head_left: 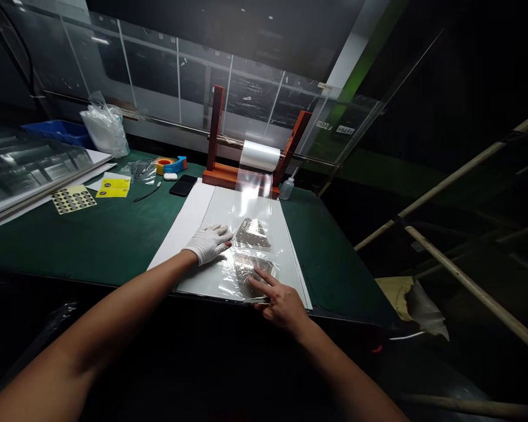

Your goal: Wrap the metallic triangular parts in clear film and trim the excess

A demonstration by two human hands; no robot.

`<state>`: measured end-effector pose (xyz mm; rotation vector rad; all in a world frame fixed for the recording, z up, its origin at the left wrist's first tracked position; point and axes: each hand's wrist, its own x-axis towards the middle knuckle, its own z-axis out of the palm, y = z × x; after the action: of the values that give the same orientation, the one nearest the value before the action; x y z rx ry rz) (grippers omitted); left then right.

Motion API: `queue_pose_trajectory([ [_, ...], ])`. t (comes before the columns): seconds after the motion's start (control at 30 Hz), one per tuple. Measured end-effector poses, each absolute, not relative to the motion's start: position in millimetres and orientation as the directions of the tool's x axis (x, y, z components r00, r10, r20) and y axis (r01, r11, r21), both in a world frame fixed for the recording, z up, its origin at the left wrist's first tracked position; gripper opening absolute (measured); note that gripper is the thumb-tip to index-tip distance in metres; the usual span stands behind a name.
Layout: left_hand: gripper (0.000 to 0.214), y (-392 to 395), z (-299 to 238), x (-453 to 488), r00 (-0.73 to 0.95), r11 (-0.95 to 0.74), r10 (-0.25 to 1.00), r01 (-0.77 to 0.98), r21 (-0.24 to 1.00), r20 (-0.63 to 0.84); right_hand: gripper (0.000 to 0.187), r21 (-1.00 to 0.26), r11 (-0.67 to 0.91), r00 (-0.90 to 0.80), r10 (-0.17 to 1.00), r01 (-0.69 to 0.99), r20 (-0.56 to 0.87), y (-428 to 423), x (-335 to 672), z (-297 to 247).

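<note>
Right hand (280, 302) open on film (229, 212) | left hand (209, 243) gloved, open | 2 parts (251, 233) beneath, perhaps metal

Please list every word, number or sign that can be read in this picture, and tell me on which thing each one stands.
No text here can be read.
On the yellow card: dark round marks with print, too small to read.
On the sticker sheet: rows of dark round stickers, too small to read.
On the white labels stuck to the clear screen: dark print, blurred.
</note>
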<state>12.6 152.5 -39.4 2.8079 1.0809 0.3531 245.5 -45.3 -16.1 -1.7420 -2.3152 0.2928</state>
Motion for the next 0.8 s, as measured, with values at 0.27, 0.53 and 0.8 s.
queue_pose_trajectory([
  [0.27, 0.052, 143, -37, 13, 0.692, -0.717, 0.695, 0.649, 0.252, 0.196, 0.072, -0.212, 0.29, -0.271, 0.956, 0.933, 0.114, -65, 241, -26],
  [0.53, 0.05, 104, -21, 10, 0.507, -0.573, 0.817, 0.664, 0.481, 0.275, 0.043, -0.079, 0.482, -0.421, 0.825, 0.873, 0.376, -65, 244, -30],
  [0.8, 0.051, -57, -31, 4, -0.09, 0.026, 0.996, 0.374, 0.927, 0.008, 0.037, -0.141, 0.545, -0.392, 0.737, 0.827, 0.551, -92, 245, -40],
])
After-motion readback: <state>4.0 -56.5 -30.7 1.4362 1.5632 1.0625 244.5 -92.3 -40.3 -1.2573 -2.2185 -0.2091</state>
